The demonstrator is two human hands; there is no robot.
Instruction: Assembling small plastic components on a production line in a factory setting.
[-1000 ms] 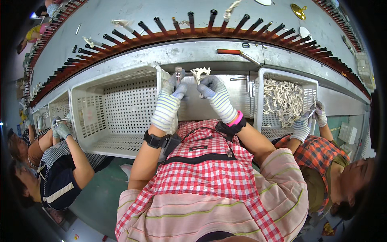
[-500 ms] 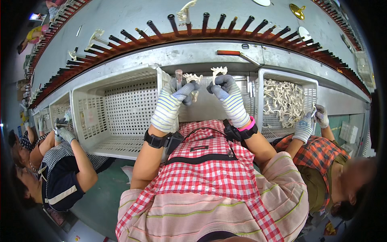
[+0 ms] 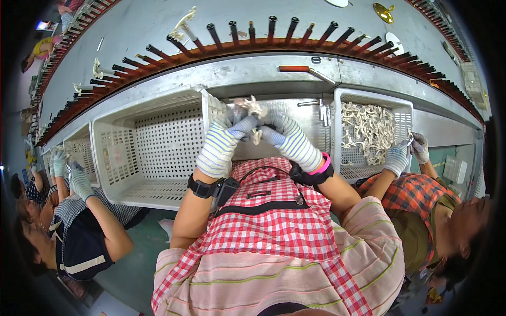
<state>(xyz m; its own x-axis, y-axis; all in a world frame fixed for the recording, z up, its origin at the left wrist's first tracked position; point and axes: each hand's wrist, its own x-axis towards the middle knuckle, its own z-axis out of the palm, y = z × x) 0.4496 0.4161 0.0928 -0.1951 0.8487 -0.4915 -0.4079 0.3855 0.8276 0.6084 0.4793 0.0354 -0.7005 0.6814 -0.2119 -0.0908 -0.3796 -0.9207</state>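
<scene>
My two hands, in striped white and grey gloves, meet above the metal worktop between two crates. My left hand (image 3: 227, 134) is closed around off-white jagged pieces (image 3: 254, 108), which stick up past its fingertips. A lower off-white end (image 3: 256, 137) hangs between the hands. My right hand (image 3: 289, 132) is closed too, its fingertips pinched against the same cluster. Motion blur and the gloves hide how the pieces touch and whether the short rod is still in my left hand.
An off-white perforated crate (image 3: 168, 145) stands at my left. Another crate (image 3: 377, 96) at right holds many off-white curved pieces (image 3: 371, 131). A red-handled tool (image 3: 295, 68) lies on the ledge, before a row of dark pegs (image 3: 272, 29). A co-worker's gloved hand (image 3: 396, 158) is beside the right crate.
My right hand has moved left with its off-white jagged piece, bringing it against what my left hand holds. The row of pegs, with pieces on some, has shifted left.
</scene>
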